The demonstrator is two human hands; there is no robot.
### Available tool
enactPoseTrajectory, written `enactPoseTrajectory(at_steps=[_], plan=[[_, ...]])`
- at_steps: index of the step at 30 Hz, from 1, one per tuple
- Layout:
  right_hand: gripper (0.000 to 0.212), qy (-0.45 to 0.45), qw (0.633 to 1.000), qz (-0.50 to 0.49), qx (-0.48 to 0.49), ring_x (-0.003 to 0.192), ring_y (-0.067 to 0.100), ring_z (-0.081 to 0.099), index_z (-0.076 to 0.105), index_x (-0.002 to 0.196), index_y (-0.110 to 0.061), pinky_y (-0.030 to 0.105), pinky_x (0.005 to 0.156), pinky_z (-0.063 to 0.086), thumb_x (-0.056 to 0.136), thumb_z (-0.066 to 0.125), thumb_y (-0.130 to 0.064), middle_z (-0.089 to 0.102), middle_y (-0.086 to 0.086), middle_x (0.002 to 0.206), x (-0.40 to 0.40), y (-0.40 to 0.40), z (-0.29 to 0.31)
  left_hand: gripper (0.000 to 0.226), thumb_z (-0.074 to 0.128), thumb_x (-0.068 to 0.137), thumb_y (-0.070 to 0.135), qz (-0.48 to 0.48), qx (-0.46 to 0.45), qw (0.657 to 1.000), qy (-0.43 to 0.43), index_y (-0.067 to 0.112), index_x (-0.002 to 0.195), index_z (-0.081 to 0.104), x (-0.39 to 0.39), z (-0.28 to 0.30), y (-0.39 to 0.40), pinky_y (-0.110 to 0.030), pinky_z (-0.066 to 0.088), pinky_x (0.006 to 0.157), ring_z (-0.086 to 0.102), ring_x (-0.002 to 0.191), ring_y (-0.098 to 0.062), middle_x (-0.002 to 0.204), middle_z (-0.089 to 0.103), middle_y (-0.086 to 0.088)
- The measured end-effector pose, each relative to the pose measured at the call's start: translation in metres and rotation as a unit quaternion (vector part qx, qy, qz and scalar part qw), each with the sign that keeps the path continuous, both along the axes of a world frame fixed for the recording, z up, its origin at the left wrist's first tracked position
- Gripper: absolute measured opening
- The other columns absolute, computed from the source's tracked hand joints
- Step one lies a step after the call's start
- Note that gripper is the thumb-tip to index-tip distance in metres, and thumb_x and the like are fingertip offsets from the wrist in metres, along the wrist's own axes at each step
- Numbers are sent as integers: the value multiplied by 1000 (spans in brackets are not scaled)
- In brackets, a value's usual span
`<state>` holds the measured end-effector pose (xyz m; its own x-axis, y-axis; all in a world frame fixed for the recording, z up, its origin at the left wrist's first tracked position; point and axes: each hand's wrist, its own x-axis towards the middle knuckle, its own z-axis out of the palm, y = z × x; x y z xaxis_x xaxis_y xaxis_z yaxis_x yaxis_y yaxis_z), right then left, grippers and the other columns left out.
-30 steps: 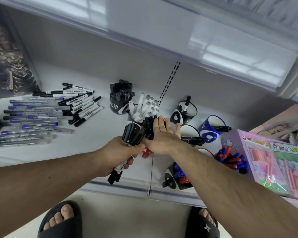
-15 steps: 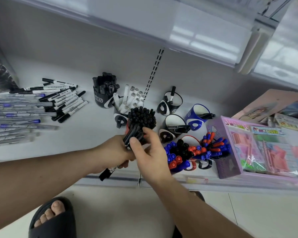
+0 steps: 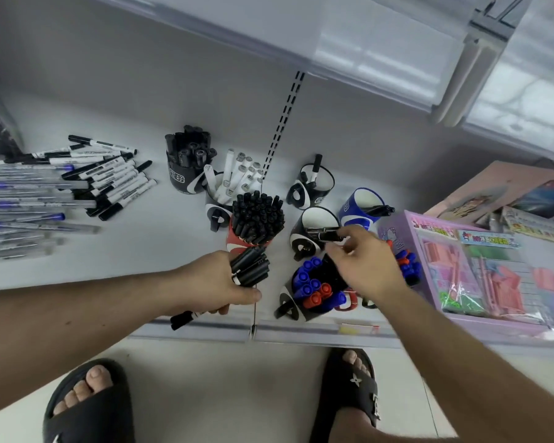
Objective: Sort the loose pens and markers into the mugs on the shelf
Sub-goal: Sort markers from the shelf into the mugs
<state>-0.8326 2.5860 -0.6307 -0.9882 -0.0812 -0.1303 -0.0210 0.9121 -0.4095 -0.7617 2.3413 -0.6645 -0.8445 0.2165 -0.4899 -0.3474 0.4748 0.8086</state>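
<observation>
My left hand [image 3: 219, 284] grips a bundle of black markers [image 3: 249, 266] just in front of a red mug [image 3: 234, 243] packed with black markers. My right hand [image 3: 367, 262] pinches one black marker [image 3: 323, 234] at the rim of a black-and-white mug [image 3: 314, 219]. Further mugs stand around: a black one [image 3: 186, 182] with black markers, one with white markers [image 3: 234, 177], a blue mug [image 3: 362, 204], and a front mug [image 3: 311, 294] with blue and red markers. Loose black-and-white markers [image 3: 109, 177] and clear blue pens [image 3: 23, 212] lie at the left.
A purple stationery box [image 3: 480, 270] sits at the right of the white shelf [image 3: 160, 251], with flat packs behind it. An upper shelf edge [image 3: 333, 55] overhangs. My sandalled feet [image 3: 90, 398] stand on the floor below the shelf lip.
My right hand has left the bundle in my left hand and moved right to the black-and-white mug, now pinching a single black marker. The left hand still holds the bundle.
</observation>
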Motion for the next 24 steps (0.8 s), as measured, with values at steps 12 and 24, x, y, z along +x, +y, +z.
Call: enactPoseTrajectory(at_steps=[12,24], plan=[[41,-82,942,290,149,116,19,52,54,134,-34,39,97,46,94,60,-39,52,-2,127,-30,30,-33,26,75,80,33,29,13,999,-7,22,82,52,-11,-4,11,-31,37,53,45,47,-18,51,54,-4],[33,88,955,271,84,98,24,65,69,119,-19,33,89,50,87,72,-13,70,4,110,-38,50,16,27,76,79,33,37,14,999,-19,19,85,54,-13,-9,10,-32,39,55,46,52,-20,51,55,-4]])
